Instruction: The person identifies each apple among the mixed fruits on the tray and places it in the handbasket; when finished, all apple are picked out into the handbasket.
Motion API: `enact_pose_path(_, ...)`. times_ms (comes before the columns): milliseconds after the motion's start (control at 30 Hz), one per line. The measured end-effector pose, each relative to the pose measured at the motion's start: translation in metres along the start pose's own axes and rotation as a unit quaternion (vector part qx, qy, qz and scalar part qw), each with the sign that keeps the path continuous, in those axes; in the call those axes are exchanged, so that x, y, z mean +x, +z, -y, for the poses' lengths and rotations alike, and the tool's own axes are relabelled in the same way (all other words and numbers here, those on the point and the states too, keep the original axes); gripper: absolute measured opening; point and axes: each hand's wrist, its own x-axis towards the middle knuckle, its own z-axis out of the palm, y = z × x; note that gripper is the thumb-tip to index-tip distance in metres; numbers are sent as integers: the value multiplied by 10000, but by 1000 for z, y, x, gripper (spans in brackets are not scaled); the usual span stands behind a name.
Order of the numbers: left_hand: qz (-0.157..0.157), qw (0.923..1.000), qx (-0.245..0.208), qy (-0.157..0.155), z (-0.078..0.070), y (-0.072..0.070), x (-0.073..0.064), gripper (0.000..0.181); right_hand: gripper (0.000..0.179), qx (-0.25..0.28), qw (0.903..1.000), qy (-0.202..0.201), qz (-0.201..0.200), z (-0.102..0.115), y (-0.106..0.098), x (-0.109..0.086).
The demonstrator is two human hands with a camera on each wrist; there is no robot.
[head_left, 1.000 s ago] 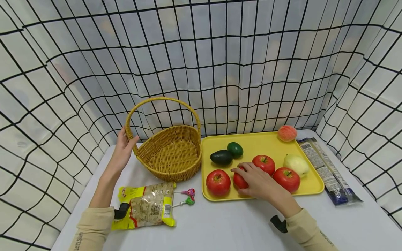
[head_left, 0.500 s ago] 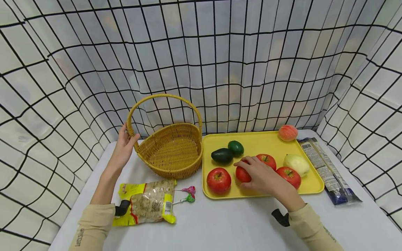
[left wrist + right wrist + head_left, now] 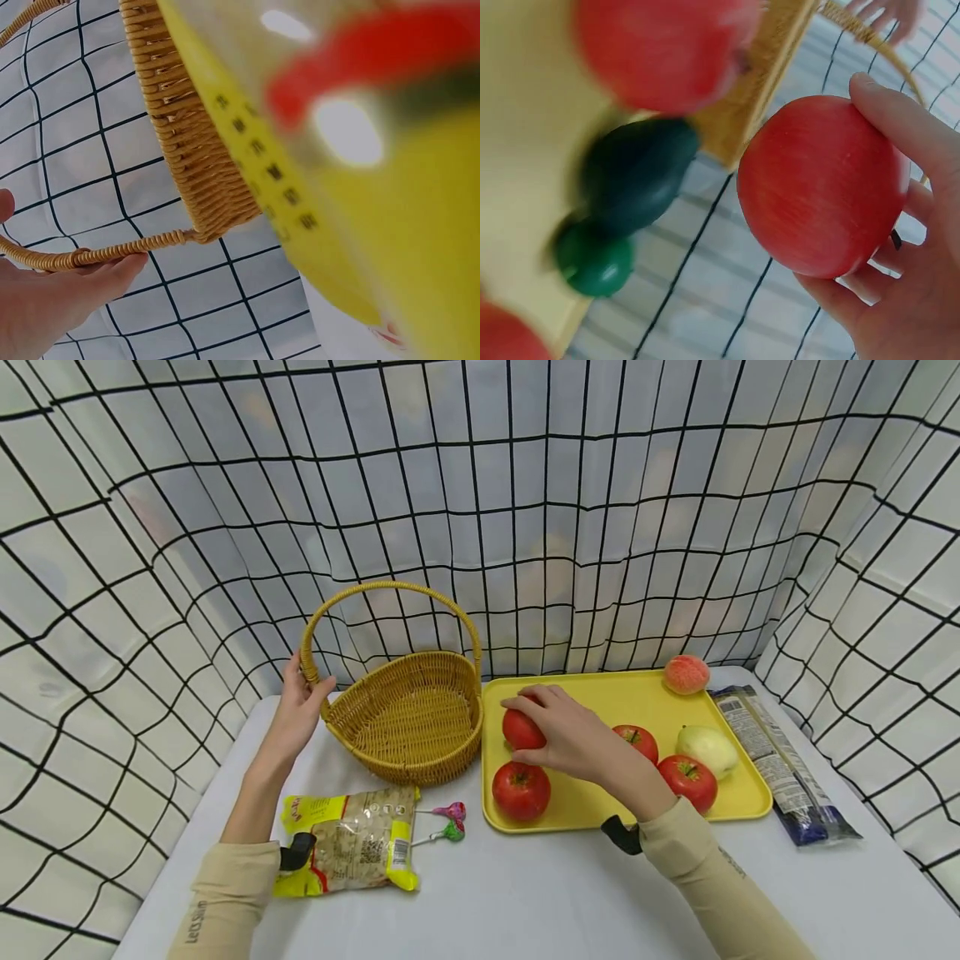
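Note:
My left hand point(image 3: 296, 714) grips the side of the arched handle point(image 3: 390, 587) of a wicker basket point(image 3: 408, 718), which has nothing inside. In the left wrist view, the fingers point(image 3: 112, 281) lie along that handle. My right hand point(image 3: 573, 735) holds a red apple point(image 3: 522, 730) over the left part of a yellow tray point(image 3: 585, 814). The right wrist view shows thumb and fingers round this apple point(image 3: 821, 187). Another apple point(image 3: 521, 791) sits just in front of it on the tray. A dark avocado point(image 3: 641, 172) and a smaller green fruit point(image 3: 596, 259) are hidden behind the hand in the head view.
Two more apples point(image 3: 688, 782), a pale yellow pear-like fruit point(image 3: 707, 750) and a peach point(image 3: 686, 674) are at the tray's right. A printed packet point(image 3: 783, 768) lies beside it. A yellow snack bag point(image 3: 348, 842) and two lollipops point(image 3: 450, 829) lie before the basket.
My right hand has taken hold of an apple from the tray's middle, lifted it and carried it left and away from me. My left hand keeps its grip on the basket handle.

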Motion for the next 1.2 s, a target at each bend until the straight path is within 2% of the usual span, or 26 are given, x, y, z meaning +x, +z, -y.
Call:
enact_pose_path(200,-15,10000,-1,17,1,1,1,86,66,-88,9984,-463,309,34,4,48)
enact_pose_path(367,-20,10000,11,19,1,0,1,84,67,-215,9949,-588,796,60,10,91)
enact_pose_path(467,-33,10000,-3,48,-1,0,3,84,68,-482,9910,-663,1060,72,11,118)
enact_pose_path(633,-69,9999,-18,93,-5,-3,6,84,70,-856,9848,-768,1305,85,9,155)
enact_pose_path(800,-123,9999,-21,69,-8,-6,7,84,75,-891,9798,-755,1621,95,14,178)
enact_pose_path(1200,-126,9999,12,-56,0,3,1,84,80,-661,9707,-742,2187,101,60,207)
